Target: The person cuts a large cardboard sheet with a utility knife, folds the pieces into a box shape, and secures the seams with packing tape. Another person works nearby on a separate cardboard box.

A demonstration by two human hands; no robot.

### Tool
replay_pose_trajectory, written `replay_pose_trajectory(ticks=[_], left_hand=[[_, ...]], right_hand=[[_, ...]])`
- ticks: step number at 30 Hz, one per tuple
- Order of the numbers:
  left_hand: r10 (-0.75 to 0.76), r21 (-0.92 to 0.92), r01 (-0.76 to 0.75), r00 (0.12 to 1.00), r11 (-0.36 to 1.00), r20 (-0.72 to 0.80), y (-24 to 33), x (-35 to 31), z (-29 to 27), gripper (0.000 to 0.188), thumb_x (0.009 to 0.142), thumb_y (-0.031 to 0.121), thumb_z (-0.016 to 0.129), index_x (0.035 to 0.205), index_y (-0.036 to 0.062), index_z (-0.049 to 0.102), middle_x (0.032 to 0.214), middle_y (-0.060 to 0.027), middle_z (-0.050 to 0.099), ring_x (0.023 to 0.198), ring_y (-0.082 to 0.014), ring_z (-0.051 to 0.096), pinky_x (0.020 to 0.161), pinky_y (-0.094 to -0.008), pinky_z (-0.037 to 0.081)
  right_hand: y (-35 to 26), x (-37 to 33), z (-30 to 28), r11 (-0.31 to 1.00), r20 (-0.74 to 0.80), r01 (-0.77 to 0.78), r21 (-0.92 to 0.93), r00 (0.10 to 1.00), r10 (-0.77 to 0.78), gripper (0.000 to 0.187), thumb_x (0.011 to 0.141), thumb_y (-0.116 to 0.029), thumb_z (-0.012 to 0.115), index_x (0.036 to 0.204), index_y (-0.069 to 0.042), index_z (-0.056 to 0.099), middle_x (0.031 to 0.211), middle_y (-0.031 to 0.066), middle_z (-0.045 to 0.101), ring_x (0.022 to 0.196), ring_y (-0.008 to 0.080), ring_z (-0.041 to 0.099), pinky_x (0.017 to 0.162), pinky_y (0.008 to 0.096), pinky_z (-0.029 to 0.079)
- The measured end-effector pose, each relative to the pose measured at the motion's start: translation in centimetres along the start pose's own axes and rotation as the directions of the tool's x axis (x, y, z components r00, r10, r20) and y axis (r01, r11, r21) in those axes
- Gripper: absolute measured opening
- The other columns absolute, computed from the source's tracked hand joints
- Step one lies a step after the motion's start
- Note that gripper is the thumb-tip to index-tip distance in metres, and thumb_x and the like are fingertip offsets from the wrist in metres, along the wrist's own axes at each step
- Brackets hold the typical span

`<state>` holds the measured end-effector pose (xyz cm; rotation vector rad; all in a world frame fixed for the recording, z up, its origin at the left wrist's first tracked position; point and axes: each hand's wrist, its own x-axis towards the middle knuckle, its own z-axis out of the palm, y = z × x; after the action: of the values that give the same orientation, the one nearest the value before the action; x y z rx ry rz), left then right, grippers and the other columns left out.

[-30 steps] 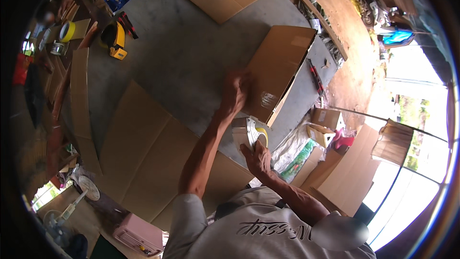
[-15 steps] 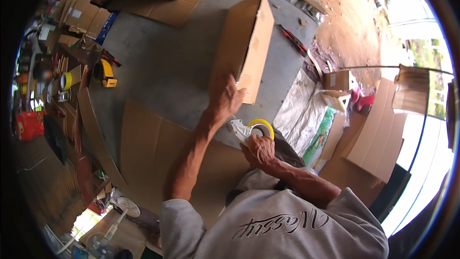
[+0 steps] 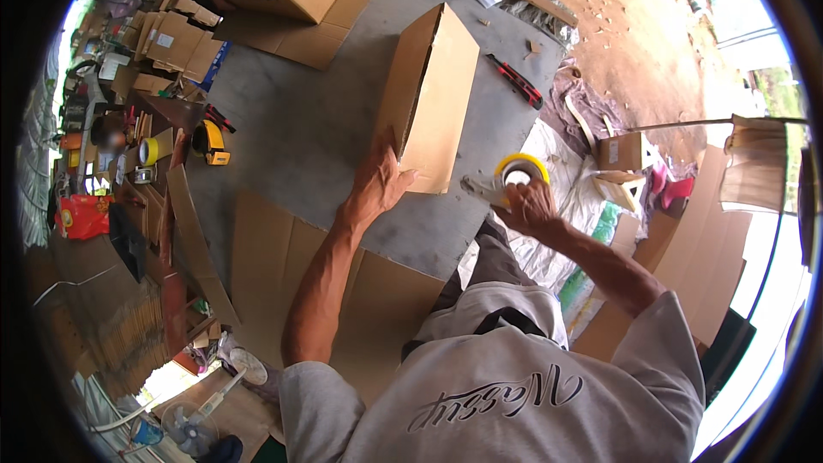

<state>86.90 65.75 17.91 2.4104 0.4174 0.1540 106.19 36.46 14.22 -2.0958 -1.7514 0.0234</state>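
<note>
Leftmost, clamping between thumb and fingers of the left hand (image 3: pixel 377 182) the near end of a brown box (image 3: pixel 441 107), stretched out toward one o'clock. Then, gripping a tape dispenser (image 3: pixel 501 178) in the right hand (image 3: pixel 529 208), nose toward ten o'clock, just short of that box. Beyond, at twelve o'clock, a red-and-black cutter (image 3: pixel 515 82).

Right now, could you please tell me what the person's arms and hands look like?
The left hand and right hand are gloveless, with no watch or bracelet visible. Short grey sleeves leave the forearms bare; the matching shirt bears dark script lettering.
</note>
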Motion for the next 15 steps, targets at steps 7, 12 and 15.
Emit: replay_pose_trajectory(ticks=[7, 12, 15], left_hand=[[-0.136, -0.079, 0.135, 0.991, 0.988, -0.011, 0.1, -0.1, 0.8, 0.083, 0.09, 0.016, 0.072, 0.153, -0.0078, 0.024, 0.149, -0.0338, 0.038, 0.136, -0.0493, 0.044, 0.114, -0.0469, 0.04], [-0.043, -0.073, 0.037, 0.996, 0.997, -0.075, 0.7, -0.1, 0.7, 0.085, 0.087, 0.018, 0.075, 0.151, -0.0087, 0.026, 0.146, -0.0334, 0.04, 0.136, -0.0486, 0.045, 0.113, -0.045, 0.042], [-0.057, 0.172, 0.073, 0.994, 0.982, -0.095, 0.1, 0.0, 2.3, 0.087, 0.085, 0.019, 0.078, 0.15, -0.0103, 0.027, 0.146, -0.0343, 0.04, 0.136, -0.0488, 0.045, 0.113, -0.0445, 0.043]], right_hand=[[0.8, 8.6, 1.3, 0.964, 0.394, -0.236, -0.12, 0.88, 0.265, 0.04, 0.083, -0.04, 0.076, 0.085, 0.0, 0.069, 0.075, 0.0199, 0.071, 0.074, 0.0372, 0.069, 0.078, 0.0504, 0.049], [-0.1, 9.4, 1.2, 0.947, 0.435, -0.289, -0.138, 0.842, 0.32, 0.041, 0.084, -0.039, 0.075, 0.085, 0.002, 0.071, 0.077, 0.0214, 0.072, 0.077, 0.0378, 0.072, 0.078, 0.0503, 0.053], [-1.1, 9.6, 1.1, 0.93, 0.417, -0.327, -0.168, 0.831, 0.368, 0.038, 0.083, -0.036, 0.075, 0.085, 0.002, 0.072, 0.079, 0.0212, 0.073, 0.079, 0.0371, 0.073, 0.076, 0.0491, 0.055]])
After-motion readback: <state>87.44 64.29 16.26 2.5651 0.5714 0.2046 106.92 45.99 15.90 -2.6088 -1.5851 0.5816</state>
